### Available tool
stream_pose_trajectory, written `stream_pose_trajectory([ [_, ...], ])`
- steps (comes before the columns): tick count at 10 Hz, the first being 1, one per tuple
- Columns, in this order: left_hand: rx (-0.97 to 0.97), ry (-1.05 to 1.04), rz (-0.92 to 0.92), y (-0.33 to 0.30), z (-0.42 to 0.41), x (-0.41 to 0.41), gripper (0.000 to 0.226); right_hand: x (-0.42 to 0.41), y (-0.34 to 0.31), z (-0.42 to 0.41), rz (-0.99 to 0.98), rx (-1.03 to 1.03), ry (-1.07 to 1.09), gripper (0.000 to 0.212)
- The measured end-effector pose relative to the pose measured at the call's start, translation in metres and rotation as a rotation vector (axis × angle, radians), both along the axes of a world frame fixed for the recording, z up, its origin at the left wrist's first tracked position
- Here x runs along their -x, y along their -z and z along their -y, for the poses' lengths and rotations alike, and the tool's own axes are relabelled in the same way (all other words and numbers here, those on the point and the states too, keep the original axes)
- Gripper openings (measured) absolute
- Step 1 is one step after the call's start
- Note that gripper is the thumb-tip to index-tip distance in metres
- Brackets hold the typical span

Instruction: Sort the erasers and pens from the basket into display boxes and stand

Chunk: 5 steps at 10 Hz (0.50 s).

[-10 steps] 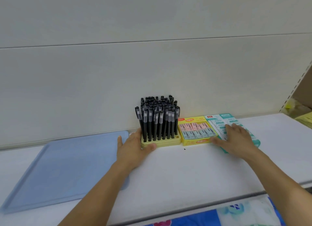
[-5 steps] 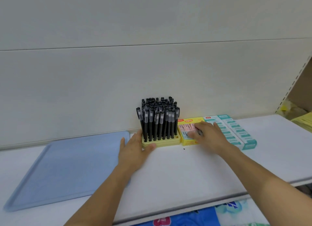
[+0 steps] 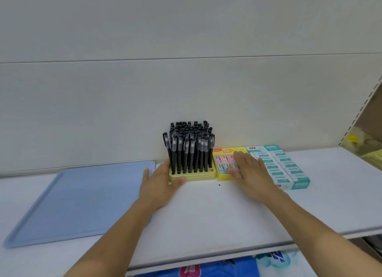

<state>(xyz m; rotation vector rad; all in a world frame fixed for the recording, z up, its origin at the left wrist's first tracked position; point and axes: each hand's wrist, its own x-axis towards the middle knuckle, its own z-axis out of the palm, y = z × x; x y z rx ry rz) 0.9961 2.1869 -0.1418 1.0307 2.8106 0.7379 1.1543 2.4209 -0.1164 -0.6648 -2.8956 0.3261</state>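
Observation:
A yellow pen stand [image 3: 194,175] full of upright black pens [image 3: 189,147] sits against the back wall of the white shelf. My left hand [image 3: 159,183] rests against the stand's left front corner, thumb along its front edge. To its right lies a yellow display box [image 3: 222,152] of pink and blue erasers. My right hand [image 3: 251,173] lies flat on that box with fingers straight, covering most of it. A teal and white eraser box [image 3: 287,169] sits further right, touching the yellow one.
A flat light-blue tray [image 3: 78,198] lies on the shelf [image 3: 206,214] at the left. Yellow packets [image 3: 363,144] show in the neighbouring bay at the far right. Colourful packaging [image 3: 227,266] shows below the shelf's front edge.
My right hand moved left from the teal eraser box onto the yellow eraser box and now lies flat on it. My left hand has stayed at the pen stand.

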Motion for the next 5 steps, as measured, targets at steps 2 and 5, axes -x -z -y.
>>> stream_pose_trajectory([
  [2, 0.092, -0.015, -0.049, 0.004, 0.0, 0.002, 0.074, -0.013, 0.008, 0.012, 0.12, -0.105, -0.007, 0.071],
  [5, 0.342, -0.036, -0.095, -0.018, 0.023, -0.026, 0.077, -0.056, -0.004, 0.034, -0.233, 0.097, -0.1, 0.052],
])
